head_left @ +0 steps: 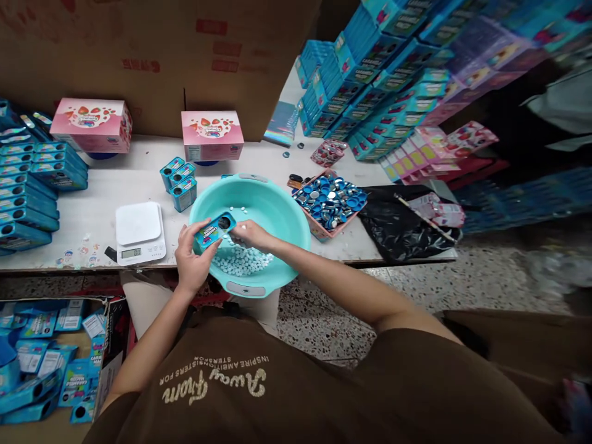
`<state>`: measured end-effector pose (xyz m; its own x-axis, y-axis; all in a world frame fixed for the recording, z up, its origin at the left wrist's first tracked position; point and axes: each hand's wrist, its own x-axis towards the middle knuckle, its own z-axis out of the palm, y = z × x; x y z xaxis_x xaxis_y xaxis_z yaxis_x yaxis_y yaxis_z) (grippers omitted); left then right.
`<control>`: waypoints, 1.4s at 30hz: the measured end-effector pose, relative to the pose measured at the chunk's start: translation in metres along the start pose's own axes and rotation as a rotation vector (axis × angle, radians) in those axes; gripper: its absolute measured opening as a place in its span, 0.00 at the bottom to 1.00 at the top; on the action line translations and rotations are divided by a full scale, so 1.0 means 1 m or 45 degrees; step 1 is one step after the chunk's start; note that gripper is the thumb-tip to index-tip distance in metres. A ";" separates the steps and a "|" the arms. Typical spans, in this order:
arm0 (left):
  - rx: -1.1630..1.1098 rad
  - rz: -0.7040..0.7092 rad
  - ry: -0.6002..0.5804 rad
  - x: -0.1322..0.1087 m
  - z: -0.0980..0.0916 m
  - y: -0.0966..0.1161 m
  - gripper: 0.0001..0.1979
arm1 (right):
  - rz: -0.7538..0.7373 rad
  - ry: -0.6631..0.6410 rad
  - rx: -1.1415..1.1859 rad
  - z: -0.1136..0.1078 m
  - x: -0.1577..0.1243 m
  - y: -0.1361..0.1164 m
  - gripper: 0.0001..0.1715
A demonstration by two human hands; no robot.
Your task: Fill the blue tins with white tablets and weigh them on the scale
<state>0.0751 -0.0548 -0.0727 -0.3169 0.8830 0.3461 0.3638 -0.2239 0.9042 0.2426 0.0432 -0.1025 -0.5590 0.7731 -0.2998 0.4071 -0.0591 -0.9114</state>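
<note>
Between the thumb and fingers of my left hand (193, 262) is a small blue candy box (213, 231), tilted over the basin with its round hole facing up. My right hand (251, 235) is closed beside the box's hole, with a bit of white candy showing at the fingers. Below both hands, white candies (243, 262) lie heaped in the near part of a turquoise basin (287, 213). A few loose ones sit farther back in it. Behind the basin's left rim stand three blue boxes (184, 192) with holes on top.
A white kitchen scale (139, 231) sits left of the basin. To the right are a pink basket (319, 231) of blue and silver caps and a black plastic bag (393, 228). Stacked blue boxes (28, 203) line the left; a carton of flat boxes (50, 364) is below.
</note>
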 end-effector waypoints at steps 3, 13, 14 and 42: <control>-0.087 -0.053 0.067 -0.001 0.001 0.006 0.20 | 0.190 0.186 0.695 -0.016 -0.021 -0.016 0.19; 0.162 -0.032 -0.273 -0.011 0.019 0.028 0.17 | -0.038 0.532 1.484 -0.032 -0.038 -0.054 0.11; 0.177 -0.025 -0.309 -0.013 0.022 0.029 0.17 | -0.046 0.573 1.501 -0.030 -0.037 -0.056 0.10; 0.241 -0.083 -0.380 -0.013 0.031 0.027 0.18 | -0.190 0.843 0.868 0.007 -0.037 -0.050 0.25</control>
<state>0.1162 -0.0594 -0.0602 -0.0854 0.9807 0.1759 0.5162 -0.1074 0.8497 0.2382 0.0131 -0.0472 0.0353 0.9899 -0.1375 -0.2593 -0.1238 -0.9578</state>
